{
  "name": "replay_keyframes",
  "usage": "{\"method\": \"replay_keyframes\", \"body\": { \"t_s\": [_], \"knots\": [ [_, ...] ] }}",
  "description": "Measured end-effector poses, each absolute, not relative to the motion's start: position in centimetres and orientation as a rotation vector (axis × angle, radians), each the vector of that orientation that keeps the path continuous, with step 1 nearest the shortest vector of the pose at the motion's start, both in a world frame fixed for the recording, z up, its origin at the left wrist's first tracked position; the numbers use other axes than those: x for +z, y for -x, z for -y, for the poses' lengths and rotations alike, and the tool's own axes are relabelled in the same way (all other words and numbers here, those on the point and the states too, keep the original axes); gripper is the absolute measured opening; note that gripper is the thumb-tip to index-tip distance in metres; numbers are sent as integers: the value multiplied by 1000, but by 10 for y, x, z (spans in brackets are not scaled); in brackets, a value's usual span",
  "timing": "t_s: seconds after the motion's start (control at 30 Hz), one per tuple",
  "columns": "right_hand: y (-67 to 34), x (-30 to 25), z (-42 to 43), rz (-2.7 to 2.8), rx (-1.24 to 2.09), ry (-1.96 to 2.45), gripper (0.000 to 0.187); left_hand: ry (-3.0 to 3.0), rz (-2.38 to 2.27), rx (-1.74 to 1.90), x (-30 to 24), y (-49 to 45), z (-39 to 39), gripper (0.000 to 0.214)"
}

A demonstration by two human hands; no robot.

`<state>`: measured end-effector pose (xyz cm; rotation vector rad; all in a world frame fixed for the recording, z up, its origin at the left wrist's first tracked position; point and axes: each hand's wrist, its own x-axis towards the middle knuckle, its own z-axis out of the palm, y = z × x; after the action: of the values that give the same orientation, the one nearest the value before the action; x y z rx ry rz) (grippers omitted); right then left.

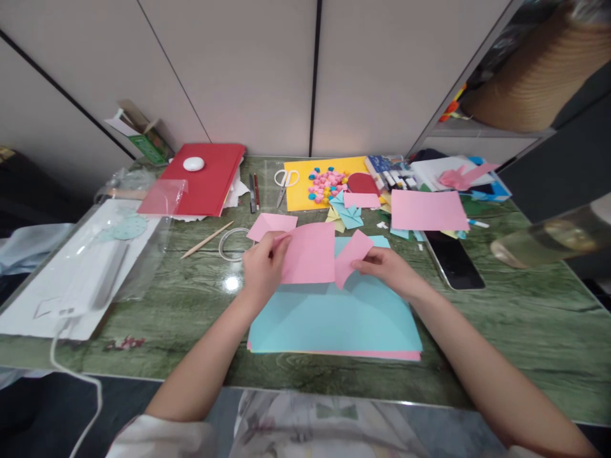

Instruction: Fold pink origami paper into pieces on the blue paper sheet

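Observation:
My left hand (262,264) pinches the left edge of a pink paper square (311,254), held above a stack of coloured paper with a blue sheet (334,321) on top. Between the fingers of my right hand (387,270) is a narrower pink paper strip (352,256), slightly curled and tilted. A small gap separates the strip from the square's right edge. Behind my left hand lies a folded pink paper (272,224). A larger pink sheet (427,210) rests farther back on the right, beyond my right hand.
White-handled scissors (282,183) and pens (254,193) lie at the back. Colourful small balls (327,184) sit on a yellow sheet (296,198). A phone (456,261) and a bottle (548,238) are at right; a wooden stick (207,240) and a ring-shaped roll (229,254) at left.

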<state>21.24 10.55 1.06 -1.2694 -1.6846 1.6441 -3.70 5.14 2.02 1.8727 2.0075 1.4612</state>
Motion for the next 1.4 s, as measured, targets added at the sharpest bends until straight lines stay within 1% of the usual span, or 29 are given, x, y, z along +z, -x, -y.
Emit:
{"method": "replay_keyframes", "body": {
  "t_s": [0.27,0.47,0.53,0.63,0.7,0.8,0.93,1.0,1.1,1.23,1.27,1.3,1.33,1.4],
  "knots": [
    [-214,12,-106,1647,1709,1214,22,-1889,-2005,1442,23,40,-52,15],
    [-208,10,-98,1254,2084,1095,30,-1773,-1964,1413,19,35,-52,16],
    [-207,8,-97,1236,2090,1090,31,-1652,-1850,1415,16,32,-53,26],
    [-207,7,-100,1298,1987,1134,32,-1511,-1652,1370,10,29,-57,54],
    [-210,6,-103,1346,1912,1171,36,-1468,-1541,1249,6,29,-60,61],
    [-214,4,-108,1436,1841,1182,40,-1456,-1359,1050,1,30,-63,56],
    [-220,3,-113,1566,1739,1206,29,-1501,-1260,971,0,27,-63,29],
    [-221,4,-115,1586,1692,1223,25,-1509,-1266,950,1,25,-63,20],
    [-222,8,-115,1597,1621,1234,23,-1492,-1351,980,3,23,-61,22],
    [-221,13,-112,1596,1563,1242,24,-1503,-1482,1084,5,22,-58,51],
    [-221,13,-111,1598,1574,1237,25,-1526,-1495,1119,6,21,-57,55],
    [-221,14,-111,1597,1595,1230,26,-1552,-1498,1154,6,21,-57,54],
    [-221,14,-111,1593,1623,1224,28,-1574,-1492,1183,7,20,-56,49],
    [-221,13,-112,1564,1661,1223,30,-1590,-1466,1206,8,20,-56,32]
  ]
}}
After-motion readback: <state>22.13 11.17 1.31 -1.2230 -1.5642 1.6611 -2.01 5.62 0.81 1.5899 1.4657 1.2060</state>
